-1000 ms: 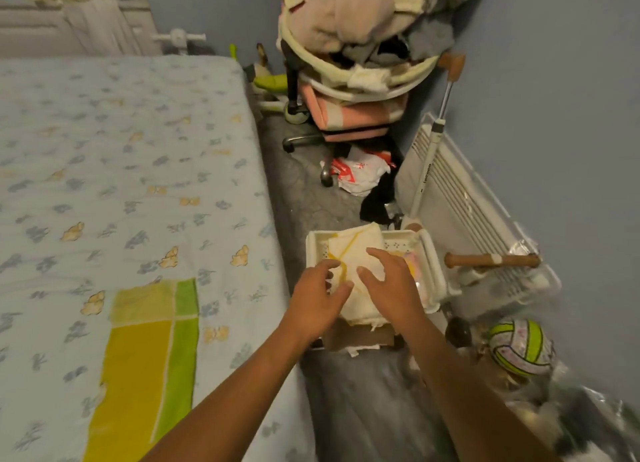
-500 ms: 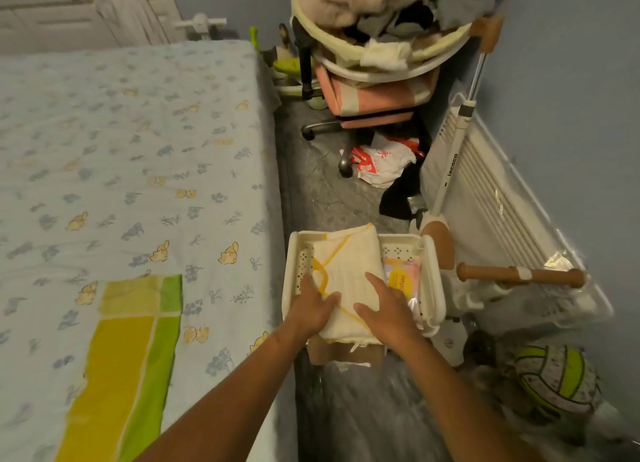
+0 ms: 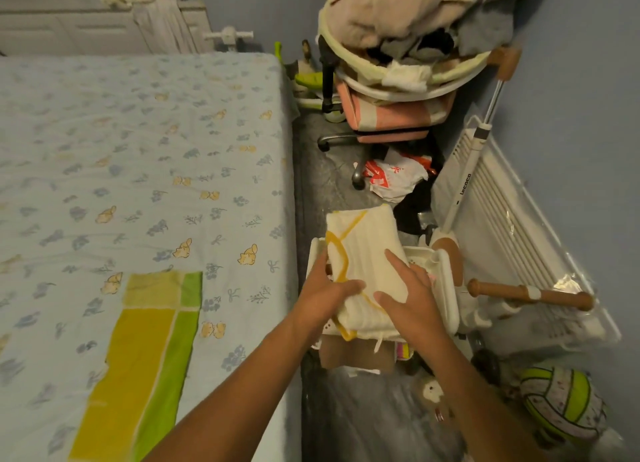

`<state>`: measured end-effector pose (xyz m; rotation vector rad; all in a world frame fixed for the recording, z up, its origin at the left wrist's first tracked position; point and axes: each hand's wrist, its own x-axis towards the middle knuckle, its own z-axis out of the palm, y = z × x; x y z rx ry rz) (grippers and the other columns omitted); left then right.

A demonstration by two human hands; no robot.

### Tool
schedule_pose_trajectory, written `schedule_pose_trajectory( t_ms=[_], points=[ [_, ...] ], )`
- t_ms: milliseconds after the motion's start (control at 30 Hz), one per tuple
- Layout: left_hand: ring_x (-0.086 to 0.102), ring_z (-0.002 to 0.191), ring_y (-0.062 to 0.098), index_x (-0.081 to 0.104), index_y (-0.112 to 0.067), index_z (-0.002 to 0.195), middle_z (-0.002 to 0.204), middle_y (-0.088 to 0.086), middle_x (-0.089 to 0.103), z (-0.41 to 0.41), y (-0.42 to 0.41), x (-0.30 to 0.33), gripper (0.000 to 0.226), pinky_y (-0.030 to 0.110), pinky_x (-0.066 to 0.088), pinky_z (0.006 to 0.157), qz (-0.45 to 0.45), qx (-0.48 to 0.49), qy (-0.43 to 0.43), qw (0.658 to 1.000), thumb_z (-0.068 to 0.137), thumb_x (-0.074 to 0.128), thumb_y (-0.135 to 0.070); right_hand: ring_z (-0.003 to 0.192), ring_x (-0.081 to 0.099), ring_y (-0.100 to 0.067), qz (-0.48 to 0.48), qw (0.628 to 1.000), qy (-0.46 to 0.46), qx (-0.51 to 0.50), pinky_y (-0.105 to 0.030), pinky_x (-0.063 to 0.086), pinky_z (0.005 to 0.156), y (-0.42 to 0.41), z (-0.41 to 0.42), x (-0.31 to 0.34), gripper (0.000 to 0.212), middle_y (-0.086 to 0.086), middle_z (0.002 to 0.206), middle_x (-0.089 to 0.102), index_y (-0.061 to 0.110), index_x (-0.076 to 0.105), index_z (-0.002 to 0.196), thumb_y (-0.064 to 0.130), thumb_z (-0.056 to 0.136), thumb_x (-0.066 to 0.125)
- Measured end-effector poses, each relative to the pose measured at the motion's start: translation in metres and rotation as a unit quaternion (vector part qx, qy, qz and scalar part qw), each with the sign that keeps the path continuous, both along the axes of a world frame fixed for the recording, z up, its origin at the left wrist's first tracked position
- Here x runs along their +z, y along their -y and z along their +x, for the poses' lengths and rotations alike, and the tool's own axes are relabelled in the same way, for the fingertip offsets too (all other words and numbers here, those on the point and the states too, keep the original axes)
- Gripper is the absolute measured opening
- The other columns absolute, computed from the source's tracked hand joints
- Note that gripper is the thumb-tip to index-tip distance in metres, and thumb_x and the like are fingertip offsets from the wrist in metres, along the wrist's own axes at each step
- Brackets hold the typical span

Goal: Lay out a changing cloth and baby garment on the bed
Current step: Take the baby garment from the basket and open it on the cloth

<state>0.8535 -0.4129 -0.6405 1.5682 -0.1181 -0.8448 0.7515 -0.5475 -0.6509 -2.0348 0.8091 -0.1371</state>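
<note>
A folded cream garment (image 3: pixel 367 253) with yellow trim is held over a white plastic basket (image 3: pixel 445 281) on the floor beside the bed. My left hand (image 3: pixel 325 292) grips its left edge with the thumb on top. On its near right part lies my right hand (image 3: pixel 408 299), fingers spread and closed around it. The far end of the garment sticks out past the basket's back rim. A yellow and green cloth (image 3: pixel 138 357) lies flat on the bed (image 3: pixel 138 170) at the near left.
The bed has a light blue patterned sheet. A grey floor strip runs between bed and wall. A loaded chair (image 3: pixel 391 80), a plastic bag (image 3: pixel 391 177), a white rack (image 3: pixel 512 226), a scooter handle (image 3: pixel 526 293) and a green and white ball (image 3: pixel 557 406) crowd the right side.
Both hands have closed on the folded cream garment and lifted it up out of the basket; its far end now overhangs the basket's back rim. The view shifted slightly.
</note>
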Motion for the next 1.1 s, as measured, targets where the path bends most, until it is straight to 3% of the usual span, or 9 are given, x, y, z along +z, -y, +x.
schedule_pose_trajectory(
  t_ms=[167, 333, 467, 600, 700, 800, 900, 1000, 1100],
  points=[
    [0.073, 0.097, 0.020, 0.066, -0.022, 0.117, 0.108, -0.001, 0.077, 0.034, -0.063, 0.034, 0.036, 0.041, 0.059, 0.087, -0.055, 0.060, -0.073, 0.994, 0.081, 0.070, -0.021, 0.113, 0.037, -0.001, 0.026, 0.994, 0.044, 0.092, -0.003, 0.033, 0.080, -0.047, 0.041, 0.049, 0.072, 0.012, 0.127, 0.037, 0.050, 0.040, 0.139, 0.016, 0.083, 0.070],
    [0.069, 0.106, 0.023, 0.063, -0.034, 0.119, 0.112, -0.006, 0.075, 0.068, -0.163, 0.031, 0.039, 0.048, 0.058, 0.087, -0.052, 0.118, -0.079, 0.988, 0.080, 0.065, -0.027, 0.121, 0.041, -0.008, 0.042, 0.989, 0.071, 0.124, -0.020, 0.032, 0.095, -0.134, 0.093, 0.061, 0.069, 0.008, 0.132, 0.039, 0.047, 0.044, 0.138, 0.016, 0.082, 0.071],
    [0.068, 0.111, 0.027, 0.056, -0.031, 0.129, 0.124, -0.001, 0.070, 0.085, -0.242, 0.013, 0.047, 0.057, 0.052, 0.095, -0.119, 0.179, -0.087, 0.973, 0.086, 0.064, -0.016, 0.126, 0.044, -0.016, 0.096, 0.991, 0.087, 0.043, -0.037, 0.044, 0.099, -0.216, 0.122, 0.039, 0.077, 0.004, 0.144, 0.038, 0.048, 0.031, 0.143, 0.035, 0.080, 0.074],
    [0.068, 0.111, 0.025, 0.056, -0.033, 0.127, 0.126, -0.001, 0.069, 0.089, -0.299, -0.012, 0.045, 0.043, 0.059, 0.081, -0.160, 0.241, -0.122, 0.949, 0.089, 0.064, -0.010, 0.135, 0.041, -0.027, 0.176, 0.979, 0.075, -0.070, -0.048, 0.042, 0.107, -0.286, 0.142, 0.008, 0.094, -0.004, 0.153, 0.032, 0.042, 0.017, 0.149, 0.042, 0.077, 0.076],
    [0.062, 0.120, 0.029, 0.050, -0.024, 0.137, 0.133, 0.005, 0.064, 0.093, -0.326, -0.035, 0.051, 0.051, 0.051, 0.099, -0.201, 0.274, -0.152, 0.928, 0.092, 0.061, -0.003, 0.126, 0.046, -0.018, 0.275, 0.952, 0.097, -0.095, -0.036, 0.047, 0.098, -0.332, 0.156, -0.013, 0.093, -0.002, 0.153, 0.035, 0.042, 0.015, 0.150, 0.031, 0.081, 0.076],
    [0.061, 0.121, 0.031, 0.047, -0.017, 0.140, 0.135, 0.010, 0.062, 0.099, -0.347, -0.059, 0.055, 0.056, 0.045, 0.105, -0.201, 0.296, -0.162, 0.920, 0.090, 0.061, 0.001, 0.120, 0.042, -0.008, 0.265, 0.957, 0.088, -0.076, -0.012, 0.042, 0.081, -0.363, 0.164, -0.034, 0.092, 0.007, 0.147, 0.037, 0.044, 0.018, 0.149, 0.024, 0.081, 0.077],
    [0.066, 0.113, 0.030, 0.055, -0.015, 0.134, 0.127, 0.010, 0.068, 0.115, -0.374, -0.082, 0.050, 0.050, 0.055, 0.094, -0.189, 0.310, -0.194, 0.911, 0.086, 0.068, -0.006, 0.127, 0.039, -0.010, 0.219, 0.973, 0.064, -0.035, -0.017, 0.039, 0.094, -0.371, 0.172, -0.055, 0.086, 0.006, 0.150, 0.035, 0.037, 0.025, 0.150, 0.014, 0.082, 0.074],
    [0.075, 0.087, 0.020, 0.064, -0.010, 0.125, 0.106, 0.007, 0.076, 0.146, -0.407, -0.104, 0.046, 0.031, 0.060, 0.060, -0.154, 0.341, -0.203, 0.905, 0.082, 0.074, -0.025, 0.140, 0.031, -0.017, 0.202, 0.978, 0.041, 0.022, -0.029, 0.032, 0.109, -0.364, 0.183, -0.074, 0.085, 0.003, 0.156, 0.030, 0.032, 0.025, 0.151, 0.007, 0.084, 0.070],
    [0.072, 0.087, 0.022, 0.051, -0.018, 0.130, 0.106, 0.009, 0.071, 0.175, -0.432, -0.128, 0.059, 0.031, 0.059, 0.058, -0.052, 0.349, -0.142, 0.925, 0.079, 0.080, -0.025, 0.142, 0.026, -0.014, 0.180, 0.981, 0.033, 0.070, -0.026, 0.026, 0.109, -0.358, 0.193, -0.096, 0.085, 0.004, 0.158, 0.027, 0.031, 0.024, 0.152, 0.005, 0.085, 0.069]
  ],
)
